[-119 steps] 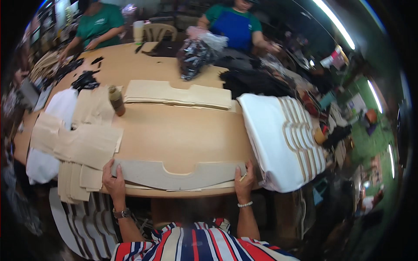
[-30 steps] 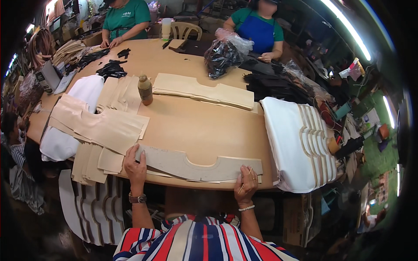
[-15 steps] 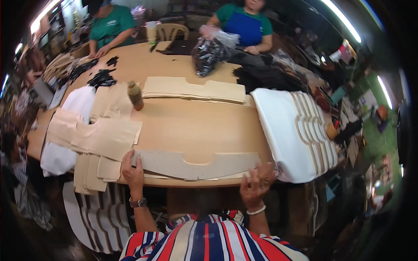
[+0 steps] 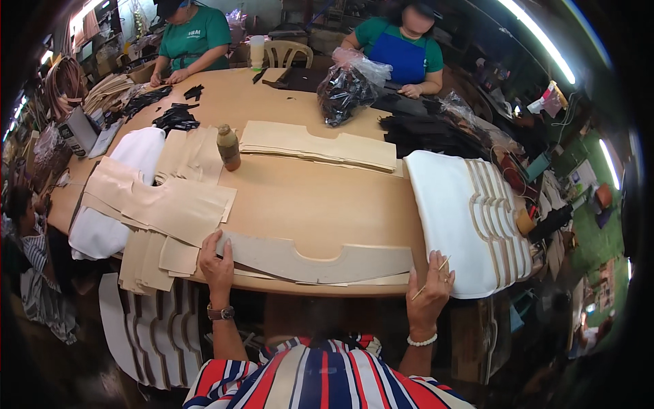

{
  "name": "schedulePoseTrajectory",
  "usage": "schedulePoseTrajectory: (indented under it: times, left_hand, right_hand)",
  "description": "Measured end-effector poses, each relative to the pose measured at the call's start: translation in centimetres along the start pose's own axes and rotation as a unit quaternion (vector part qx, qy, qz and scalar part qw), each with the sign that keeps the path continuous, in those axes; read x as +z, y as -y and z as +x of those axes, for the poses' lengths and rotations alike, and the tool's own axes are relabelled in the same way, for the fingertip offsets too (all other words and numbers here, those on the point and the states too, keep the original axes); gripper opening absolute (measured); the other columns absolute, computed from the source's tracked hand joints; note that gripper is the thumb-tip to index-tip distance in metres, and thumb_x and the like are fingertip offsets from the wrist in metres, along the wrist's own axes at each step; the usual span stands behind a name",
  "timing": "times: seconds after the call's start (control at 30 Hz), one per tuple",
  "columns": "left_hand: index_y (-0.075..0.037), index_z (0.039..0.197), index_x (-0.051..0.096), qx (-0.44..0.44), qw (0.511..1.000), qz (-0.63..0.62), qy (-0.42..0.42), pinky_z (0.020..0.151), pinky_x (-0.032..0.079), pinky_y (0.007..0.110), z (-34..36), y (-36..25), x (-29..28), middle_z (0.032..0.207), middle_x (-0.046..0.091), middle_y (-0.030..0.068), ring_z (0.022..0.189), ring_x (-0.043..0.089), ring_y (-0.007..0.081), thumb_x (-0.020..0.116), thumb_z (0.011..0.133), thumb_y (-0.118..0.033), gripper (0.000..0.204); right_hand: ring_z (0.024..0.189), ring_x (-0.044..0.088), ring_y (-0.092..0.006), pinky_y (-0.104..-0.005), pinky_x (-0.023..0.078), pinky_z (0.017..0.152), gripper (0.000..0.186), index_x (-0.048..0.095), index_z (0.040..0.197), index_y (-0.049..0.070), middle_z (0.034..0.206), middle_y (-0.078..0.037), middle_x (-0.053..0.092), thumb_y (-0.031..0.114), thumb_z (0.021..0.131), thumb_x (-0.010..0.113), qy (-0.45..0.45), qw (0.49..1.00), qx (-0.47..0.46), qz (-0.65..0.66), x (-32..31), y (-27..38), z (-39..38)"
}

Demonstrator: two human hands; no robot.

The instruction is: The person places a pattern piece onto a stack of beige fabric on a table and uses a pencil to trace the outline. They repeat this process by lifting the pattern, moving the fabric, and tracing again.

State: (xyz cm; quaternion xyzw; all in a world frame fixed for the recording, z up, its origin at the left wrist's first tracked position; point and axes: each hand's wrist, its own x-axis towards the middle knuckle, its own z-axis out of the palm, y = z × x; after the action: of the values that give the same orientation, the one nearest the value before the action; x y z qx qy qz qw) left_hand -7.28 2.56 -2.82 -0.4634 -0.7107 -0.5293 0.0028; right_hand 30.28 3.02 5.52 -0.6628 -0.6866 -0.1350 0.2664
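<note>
The left hand (image 4: 217,269) rests at the left end of a grey notched template (image 4: 317,271), thumb and fingers spread about that tip; whether it pinches or only presses, I cannot tell. The right hand (image 4: 430,293) has a thin stick (image 4: 417,294) tucked between loosely curled fingers, its thumb just beside the template's right end; contact there is unclear. The template lies between the hands along the near table edge, its long axis left to right across the body, notch facing away; the left hand is the nearer. Beige sheets (image 4: 381,280) peep out below it on the tan table (image 4: 306,198). A white folded stack (image 4: 446,211) flanks the right hand, beige cut panels (image 4: 163,204) the left. Farther off stand a bottle (image 4: 229,146) and a notched beige pile (image 4: 313,144).
</note>
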Motion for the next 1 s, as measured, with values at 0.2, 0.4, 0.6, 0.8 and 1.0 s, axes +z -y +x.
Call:
schedulePoseTrajectory:
  times: [0.2, 0.4, 0.6, 0.8, 1.0]
  left_hand:
    - [0.004, 0.104, 0.060, 0.001, 1.000, -0.004, 0.001, 0.086, 0.046, 0.037, 0.0, 0.0, 0.0, 0.104, 0.061, 0.0181, 0.096, 0.058, 0.0327, 0.060, 0.081, -0.005, 0.025]
    - [0.004, 0.105, 0.060, 0.003, 1.000, 0.010, 0.001, 0.086, 0.045, 0.037, 0.0, 0.0, -0.3, 0.104, 0.061, 0.0183, 0.096, 0.058, 0.0332, 0.060, 0.081, -0.005, 0.025]
    - [0.006, 0.105, 0.060, 0.009, 1.000, 0.017, 0.010, 0.086, 0.045, 0.037, 0.0, -0.1, 0.5, 0.104, 0.061, 0.0182, 0.097, 0.058, 0.0320, 0.060, 0.081, -0.003, 0.025]
    - [0.007, 0.108, 0.058, 0.023, 0.999, 0.022, 0.010, 0.088, 0.044, 0.035, -0.1, 1.4, 0.3, 0.106, 0.061, 0.0179, 0.098, 0.058, 0.0297, 0.059, 0.084, -0.004, 0.026]
    - [0.007, 0.107, 0.059, 0.022, 0.999, 0.020, 0.017, 0.089, 0.044, 0.036, 0.0, 1.0, 0.3, 0.106, 0.061, 0.0177, 0.098, 0.058, 0.0293, 0.059, 0.084, -0.004, 0.026]
  right_hand:
    - [0.123, 0.043, -0.0388, -0.0539, 0.025, 0.105, 0.048, 0.049, 0.126, 0.000, 0.124, -0.019, 0.054, 0.021, 0.083, 0.060, 0.003, 0.999, -0.028, 0.015, 0.0, 0.5, 0.1]
    - [0.123, 0.043, -0.0385, -0.0543, 0.024, 0.105, 0.047, 0.051, 0.124, 0.001, 0.123, -0.017, 0.055, 0.019, 0.083, 0.060, -0.024, 0.999, -0.041, 0.016, -0.6, 1.0, 0.5]
    - [0.128, 0.038, -0.0373, -0.0544, 0.021, 0.106, 0.050, 0.049, 0.126, 0.002, 0.129, -0.016, 0.050, 0.016, 0.080, 0.062, -0.014, 0.999, -0.032, 0.038, -0.9, 0.5, 0.6]
    - [0.127, 0.038, -0.0384, -0.0526, 0.021, 0.107, 0.059, 0.041, 0.132, 0.000, 0.129, -0.022, 0.048, 0.019, 0.081, 0.063, -0.176, 0.984, 0.013, -0.014, -1.6, 0.4, 2.1]
    - [0.109, 0.054, -0.0354, -0.0514, 0.030, 0.102, 0.061, 0.040, 0.133, -0.002, 0.114, -0.022, 0.057, 0.021, 0.081, 0.064, 0.150, 0.981, 0.100, 0.078, -0.1, -1.7, 1.1]
